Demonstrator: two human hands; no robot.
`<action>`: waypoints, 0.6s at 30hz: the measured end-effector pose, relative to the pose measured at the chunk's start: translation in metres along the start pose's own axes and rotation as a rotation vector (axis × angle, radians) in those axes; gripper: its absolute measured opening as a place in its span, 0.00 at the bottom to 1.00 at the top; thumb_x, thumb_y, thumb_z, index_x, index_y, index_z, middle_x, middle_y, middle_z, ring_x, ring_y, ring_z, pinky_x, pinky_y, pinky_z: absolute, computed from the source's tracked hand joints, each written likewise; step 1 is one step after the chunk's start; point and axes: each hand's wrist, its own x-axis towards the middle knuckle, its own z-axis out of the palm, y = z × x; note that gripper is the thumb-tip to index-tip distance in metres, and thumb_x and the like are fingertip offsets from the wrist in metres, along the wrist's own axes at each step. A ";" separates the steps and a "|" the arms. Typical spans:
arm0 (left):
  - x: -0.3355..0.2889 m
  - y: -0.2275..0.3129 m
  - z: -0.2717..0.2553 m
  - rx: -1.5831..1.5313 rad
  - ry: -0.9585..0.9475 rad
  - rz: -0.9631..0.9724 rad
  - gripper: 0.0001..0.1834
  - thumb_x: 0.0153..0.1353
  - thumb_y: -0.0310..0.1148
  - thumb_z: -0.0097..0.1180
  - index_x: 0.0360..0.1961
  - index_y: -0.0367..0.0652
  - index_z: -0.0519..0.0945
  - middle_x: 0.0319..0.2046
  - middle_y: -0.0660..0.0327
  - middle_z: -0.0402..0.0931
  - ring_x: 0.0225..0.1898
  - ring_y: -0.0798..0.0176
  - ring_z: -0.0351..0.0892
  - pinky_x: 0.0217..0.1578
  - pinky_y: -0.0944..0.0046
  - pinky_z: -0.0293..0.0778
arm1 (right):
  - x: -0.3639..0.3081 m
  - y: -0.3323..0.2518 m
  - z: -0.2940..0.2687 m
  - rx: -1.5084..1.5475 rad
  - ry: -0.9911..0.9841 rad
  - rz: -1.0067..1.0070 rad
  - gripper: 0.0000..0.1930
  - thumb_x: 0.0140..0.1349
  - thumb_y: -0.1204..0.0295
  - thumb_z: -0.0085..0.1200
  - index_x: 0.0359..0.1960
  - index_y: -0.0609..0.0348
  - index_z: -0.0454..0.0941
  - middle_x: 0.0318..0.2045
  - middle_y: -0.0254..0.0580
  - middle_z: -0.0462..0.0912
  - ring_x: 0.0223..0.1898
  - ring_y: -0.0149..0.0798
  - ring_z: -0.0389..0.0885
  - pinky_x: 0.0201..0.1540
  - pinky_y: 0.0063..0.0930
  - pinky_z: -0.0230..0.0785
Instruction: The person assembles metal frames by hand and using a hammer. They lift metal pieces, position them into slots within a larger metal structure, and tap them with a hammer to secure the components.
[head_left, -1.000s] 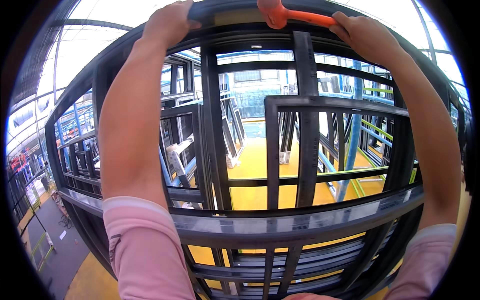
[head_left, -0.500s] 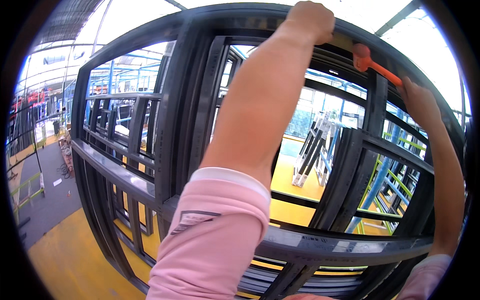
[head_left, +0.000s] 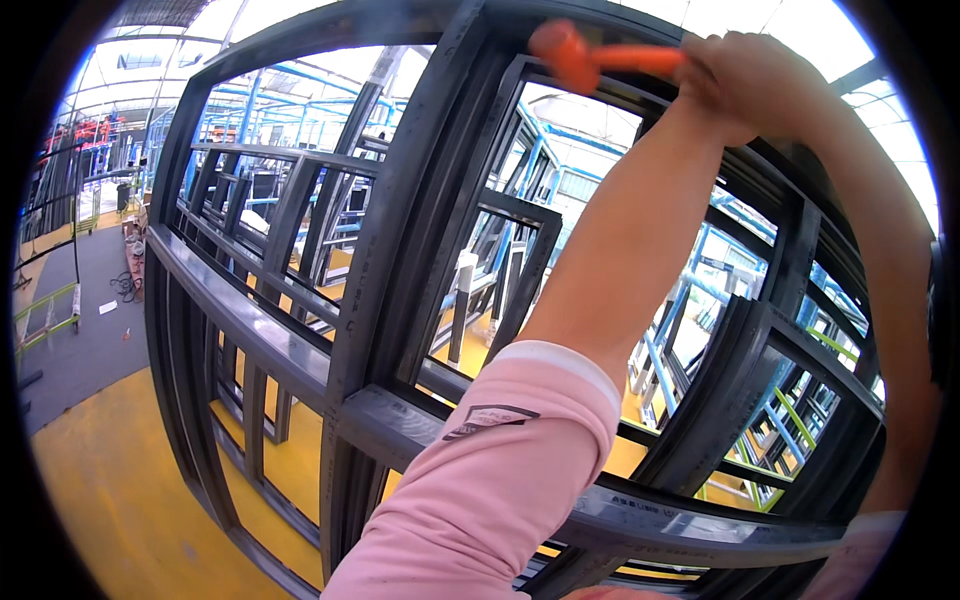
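My right hand (head_left: 765, 85) is closed around the handle of an orange mallet (head_left: 640, 58), high up at the top of a large dark grey window frame (head_left: 385, 240). The mallet lies sideways, its blurred head pointing left near the frame's top rail. Whether the head touches the rail, I cannot tell. My left arm, in a pink sleeve, reaches up to the same top rail. My left hand (head_left: 735, 130) is mostly hidden behind the right one, so its fingers do not show.
The frame stands upright in front of me, with crossbars and smaller openings. Through it show more dark frames and blue metal racks (head_left: 665, 350). On the left are a yellow floor (head_left: 130, 480), a grey walkway (head_left: 95, 350) and a green-yellow trolley (head_left: 50, 320).
The mallet in my right hand has swung leftward, from the right of my left hand to across it. My right hand now covers the left. The view has shifted along the frame.
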 end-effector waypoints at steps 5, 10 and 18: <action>-0.004 -0.005 -0.004 -0.075 -0.055 -0.055 0.17 0.63 0.34 0.53 0.52 0.46 0.81 0.46 0.57 0.82 0.57 0.55 0.76 0.57 0.51 0.69 | 0.038 -0.027 0.010 0.022 -0.061 0.165 0.16 0.77 0.58 0.43 0.45 0.57 0.76 0.24 0.46 0.81 0.25 0.45 0.83 0.35 0.38 0.77; -0.014 -0.018 -0.020 -0.095 -0.167 -0.122 0.17 0.63 0.34 0.54 0.52 0.46 0.81 0.46 0.57 0.82 0.57 0.54 0.76 0.53 0.51 0.73 | 0.042 -0.026 0.028 0.149 0.099 0.173 0.17 0.77 0.57 0.41 0.45 0.57 0.75 0.23 0.46 0.81 0.26 0.47 0.84 0.35 0.40 0.76; -0.081 -0.114 -0.137 0.509 -0.213 -0.232 0.29 0.62 0.43 0.60 0.60 0.37 0.76 0.55 0.50 0.80 0.54 0.48 0.82 0.59 0.44 0.73 | 0.058 -0.068 -0.049 0.787 0.416 0.201 0.24 0.74 0.64 0.46 0.67 0.60 0.63 0.27 0.59 0.81 0.24 0.52 0.80 0.31 0.44 0.73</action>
